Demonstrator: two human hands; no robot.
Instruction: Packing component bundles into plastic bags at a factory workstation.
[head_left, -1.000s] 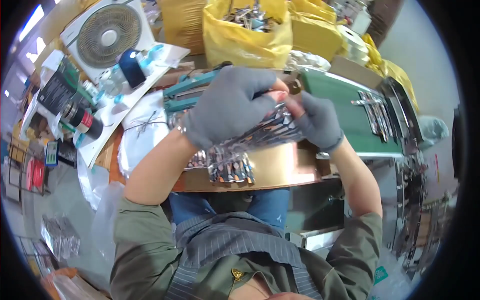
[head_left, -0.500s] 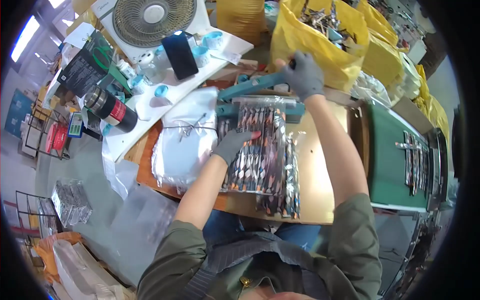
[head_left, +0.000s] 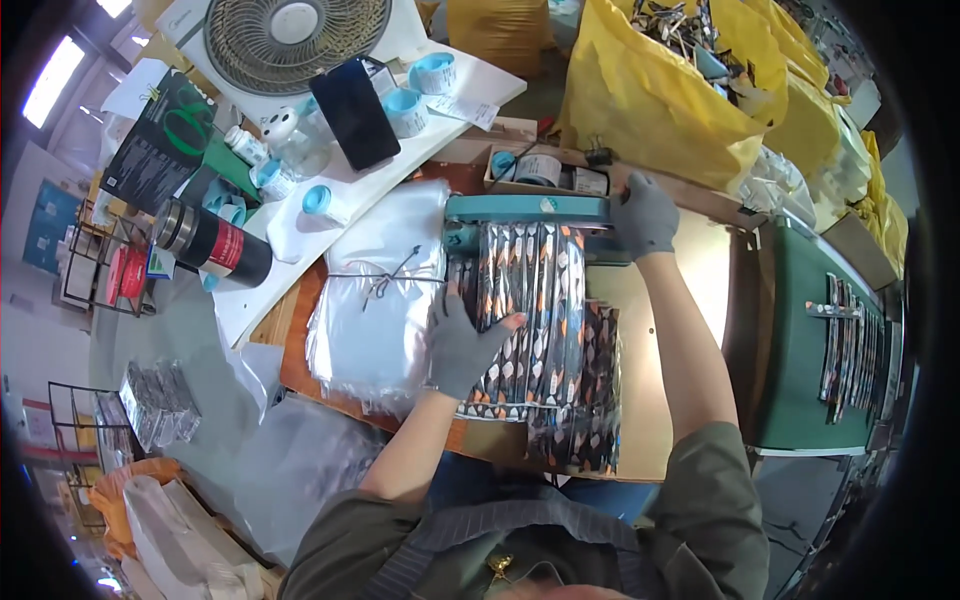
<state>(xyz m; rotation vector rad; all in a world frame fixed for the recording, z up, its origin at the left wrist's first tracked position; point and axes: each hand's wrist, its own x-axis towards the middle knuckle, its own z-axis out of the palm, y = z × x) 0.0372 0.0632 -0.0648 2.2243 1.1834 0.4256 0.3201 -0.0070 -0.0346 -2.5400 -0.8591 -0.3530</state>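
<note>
Grey-gloved, my left hand (head_left: 462, 345) lies spread flat on the packet (head_left: 528, 320), its top under the sealer bar (head_left: 528, 209). My right hand (head_left: 643, 213) grips the bar's end; next, I judge, press down firmly.

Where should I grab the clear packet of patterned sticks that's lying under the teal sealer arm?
Probably grip the packet at its near, free end, coming from the left edge where the left hand rests; its far end sits under the sealer arm beneath the right hand.

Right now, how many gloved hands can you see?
2. The left hand presses flat on the patterned packets. The right hand rests on the teal sealer bar at the far end.
</note>
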